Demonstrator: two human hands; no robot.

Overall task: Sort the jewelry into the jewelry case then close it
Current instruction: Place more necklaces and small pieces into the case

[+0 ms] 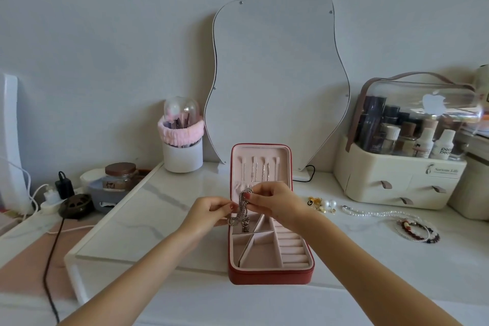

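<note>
Both hands, left hand (209, 210) and right hand (272, 201), pinch silver chain (242, 209) above open jewelry case (270, 276)

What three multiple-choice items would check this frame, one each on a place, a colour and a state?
1. Where do the pearl necklace and beaded bracelets lie?
A. On the tabletop to the right of the jewelry case
B. In the case's ring rolls
C. On the mirror's stand

2. What colour is the outside of the case?
A. White
B. Red
C. Black

3. What is the state of the silver chain?
A. Lying flat in a compartment
C. Hung on a lid hook
B. Held by both hands above the open case

Answers:
1 A: both lie on the white tabletop beside the case, in front of the cosmetics organizer.
2 B: its outer wall is red, its lining pink.
3 B: the left hand and the right hand pinch it, and the lid stands open.
</note>
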